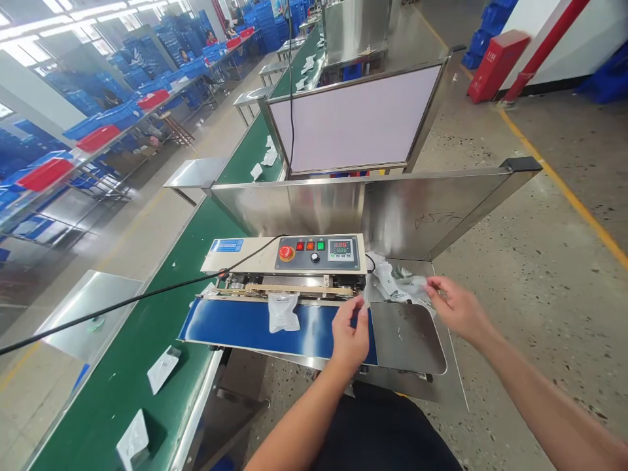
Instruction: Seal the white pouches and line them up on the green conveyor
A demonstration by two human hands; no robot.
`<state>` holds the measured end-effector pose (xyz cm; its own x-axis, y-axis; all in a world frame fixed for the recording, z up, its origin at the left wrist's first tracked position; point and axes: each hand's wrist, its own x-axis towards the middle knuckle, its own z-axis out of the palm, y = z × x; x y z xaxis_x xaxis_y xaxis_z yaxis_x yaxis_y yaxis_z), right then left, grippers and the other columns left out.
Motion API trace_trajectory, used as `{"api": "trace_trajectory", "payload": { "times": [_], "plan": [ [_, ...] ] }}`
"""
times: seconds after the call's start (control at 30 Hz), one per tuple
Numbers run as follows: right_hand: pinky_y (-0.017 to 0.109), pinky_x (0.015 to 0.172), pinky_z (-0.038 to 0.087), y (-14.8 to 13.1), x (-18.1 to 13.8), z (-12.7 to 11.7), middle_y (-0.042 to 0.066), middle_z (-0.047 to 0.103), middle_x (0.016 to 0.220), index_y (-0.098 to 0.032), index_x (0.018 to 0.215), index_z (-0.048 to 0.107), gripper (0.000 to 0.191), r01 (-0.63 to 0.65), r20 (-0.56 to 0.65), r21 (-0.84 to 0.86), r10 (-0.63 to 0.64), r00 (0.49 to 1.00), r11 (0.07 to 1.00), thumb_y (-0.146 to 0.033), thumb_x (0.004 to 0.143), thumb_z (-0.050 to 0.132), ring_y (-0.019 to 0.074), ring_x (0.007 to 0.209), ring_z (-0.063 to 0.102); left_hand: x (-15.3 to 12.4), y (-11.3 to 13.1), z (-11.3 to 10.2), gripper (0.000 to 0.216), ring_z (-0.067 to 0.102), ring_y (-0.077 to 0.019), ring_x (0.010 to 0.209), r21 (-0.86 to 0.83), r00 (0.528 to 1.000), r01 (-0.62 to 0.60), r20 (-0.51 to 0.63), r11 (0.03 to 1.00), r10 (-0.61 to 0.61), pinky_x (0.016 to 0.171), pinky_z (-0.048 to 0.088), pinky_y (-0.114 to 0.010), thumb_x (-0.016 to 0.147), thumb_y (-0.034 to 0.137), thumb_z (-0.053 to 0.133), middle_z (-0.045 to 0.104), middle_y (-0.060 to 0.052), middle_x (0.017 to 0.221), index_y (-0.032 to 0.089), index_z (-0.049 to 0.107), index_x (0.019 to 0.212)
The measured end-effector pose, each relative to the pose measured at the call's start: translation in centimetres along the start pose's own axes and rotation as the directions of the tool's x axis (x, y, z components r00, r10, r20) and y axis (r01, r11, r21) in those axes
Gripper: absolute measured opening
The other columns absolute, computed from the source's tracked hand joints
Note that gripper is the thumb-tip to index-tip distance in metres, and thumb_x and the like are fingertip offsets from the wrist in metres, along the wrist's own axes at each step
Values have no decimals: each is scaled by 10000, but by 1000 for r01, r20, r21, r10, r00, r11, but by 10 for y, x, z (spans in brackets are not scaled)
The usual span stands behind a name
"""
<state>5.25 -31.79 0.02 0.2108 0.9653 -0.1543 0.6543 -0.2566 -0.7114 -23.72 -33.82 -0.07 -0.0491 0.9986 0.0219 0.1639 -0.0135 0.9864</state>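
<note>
My left hand (351, 335) is over the right end of the blue belt (216, 322) of a bag sealing machine (284, 255). Its fingers are loosely curled, thumb and forefinger apart, and nothing shows between them. My right hand (456, 306) pinches the edge of a clear plastic bag (417, 285) beside a pile of white bags (385, 278) behind the steel side plate (407, 335). A filled white pouch (283, 313) hangs from the sealing slot onto the belt, left of my left hand and touched by neither hand.
A green conveyor (98, 392) runs along the left, carrying several white pouches (163, 368). A black cable (147, 297) crosses over the sealer's front. Behind the machine stands a steel partition (304, 206). On its panel are a red knob (286, 252) and a lit display (340, 247).
</note>
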Motion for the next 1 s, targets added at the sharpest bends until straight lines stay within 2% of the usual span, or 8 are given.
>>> {"api": "trace_trajectory", "payload": {
  "times": [0.1,0.23,0.4,0.57,0.77,0.87,0.93,1.0],
  "plan": [
    [425,965,597,-25,-41,-1,108,829,1179,-291,1165,762,545,51,-9,189,-50,999,981,-774,1013,561,337,1068,758,13,8,21,448,712,-324,1328,23,986,-102,135,995,98,1176,553,-497,1064,507,669,770,-168,1426,221,785,1387],
    [420,851,655,-29,-68,24,108,827,1002,-264,1010,753,577,-64,-36,426,88,995,902,-828,895,711,315,903,781,10,7,32,468,727,-266,892,58,964,-6,264,998,-9,863,583,-358,1106,514,542,820,-105,937,194,860,982],
    [427,722,699,-15,-57,58,80,801,813,-242,937,773,534,-322,60,614,365,929,721,-692,695,926,312,787,782,8,-15,28,508,476,-175,632,105,948,277,134,955,-290,639,378,-283,996,537,634,560,-11,606,189,682,628],
    [404,650,696,-37,-31,100,69,800,798,-241,863,759,398,-407,183,608,378,907,682,-555,686,929,276,714,767,26,-39,3,496,415,-153,598,87,912,406,19,910,-409,612,332,-271,902,545,682,471,15,557,209,586,550],
    [401,734,675,-49,5,106,89,825,883,-253,945,809,267,-386,246,490,301,921,781,-482,811,843,308,864,804,21,-39,-54,483,618,-213,699,-28,907,402,-123,915,-402,689,503,-305,920,621,720,674,-39,672,172,777,750],
    [402,756,608,-24,47,79,116,810,909,-265,840,785,215,-340,140,51,330,933,939,-475,829,833,348,942,784,3,-32,-76,456,750,-280,1003,-45,890,299,-348,953,-295,905,595,-371,932,612,768,817,-120,1043,178,843,1052],
    [408,748,556,-8,78,68,125,769,820,-252,704,728,270,-263,184,-326,334,925,908,-462,815,855,352,879,761,-10,-27,-82,459,764,-292,1109,-31,874,241,-427,970,-231,988,606,-406,975,601,750,815,-152,1179,189,829,1161],
    [387,733,507,0,100,64,108,720,738,-242,601,652,327,-174,279,-453,324,904,875,-387,819,847,314,802,731,-21,-23,-79,438,780,-284,1074,-16,902,203,-385,979,-193,978,623,-417,1033,587,697,817,-156,1155,187,824,1162]
  ]
}}
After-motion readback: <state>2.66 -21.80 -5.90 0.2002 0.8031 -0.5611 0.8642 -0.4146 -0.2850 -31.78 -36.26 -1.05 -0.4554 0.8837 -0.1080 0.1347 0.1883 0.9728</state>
